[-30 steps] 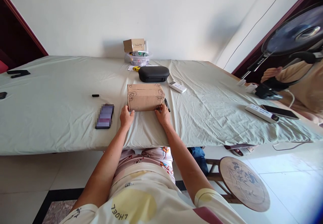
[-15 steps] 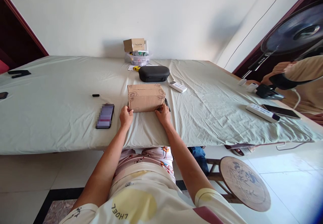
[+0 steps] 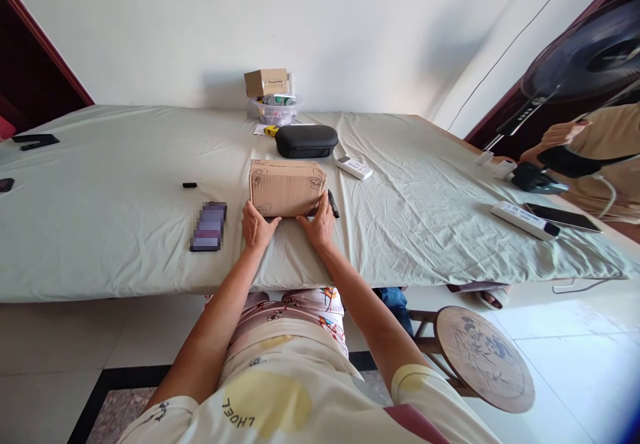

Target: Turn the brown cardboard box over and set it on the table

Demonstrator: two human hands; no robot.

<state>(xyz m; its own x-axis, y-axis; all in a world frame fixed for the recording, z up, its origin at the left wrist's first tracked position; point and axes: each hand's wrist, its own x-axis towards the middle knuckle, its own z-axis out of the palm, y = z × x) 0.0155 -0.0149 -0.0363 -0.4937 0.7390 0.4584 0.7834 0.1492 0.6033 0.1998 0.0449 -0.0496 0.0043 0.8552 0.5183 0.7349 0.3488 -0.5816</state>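
A brown cardboard box (image 3: 287,187) with flower drawings at its corners lies on the cloth-covered table (image 3: 100,231) in front of me. My left hand (image 3: 257,225) grips its near lower left edge and my right hand (image 3: 317,224) its near lower right edge, fingertips tucked under the box. A dark gap shows beneath the near edge. A black marker (image 3: 333,204) lies just right of the box, by my right hand. A phone (image 3: 209,226) lies left of my left hand.
Behind the box lie a black zip case (image 3: 306,141) and a white remote (image 3: 353,167). A small box (image 3: 265,82) tops a plastic tub (image 3: 277,112) at the wall. Another person's arm (image 3: 575,137), a white bar-shaped device (image 3: 523,220) and a fan are at the right. A round stool (image 3: 483,357) stands beside me.
Both hands slid inward along the box's near edge and went under it; the near edge has risen slightly. The person at the right moved an arm.
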